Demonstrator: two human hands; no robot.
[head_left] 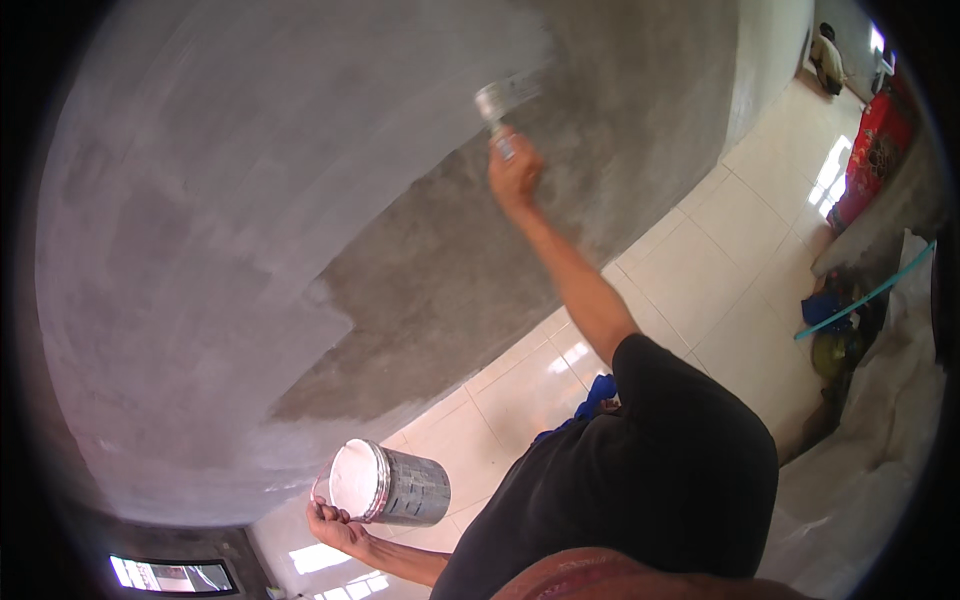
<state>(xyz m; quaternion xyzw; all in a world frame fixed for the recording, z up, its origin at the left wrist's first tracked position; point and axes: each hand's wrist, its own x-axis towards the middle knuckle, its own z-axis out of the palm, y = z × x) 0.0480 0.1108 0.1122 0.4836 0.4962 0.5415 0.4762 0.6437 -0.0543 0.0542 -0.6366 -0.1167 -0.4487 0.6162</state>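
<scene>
My right hand (516,172) is wrapped round the handle of a paintbrush (493,104), raised against the grey wall (420,250). White-coated bristles meet the wall there, beside a short pale streak. Low on the left, my left hand (338,528) grips a small paint bucket (415,488) by its rim or wire handle. The bucket tilts on its side in the picture, its round mouth showing white; whether that is paint or a lid I cannot tell. A paler coat covers the wall's left and upper part, with darker bare plaster next to it.
Glossy cream tiles (690,260) run along the wall's foot. To the right lie a pale crumpled sheet (860,440), a teal tube (870,292) and a red patterned cloth (875,150). Another person (827,60) is low down at the far right. A window (170,575) shows at lower left.
</scene>
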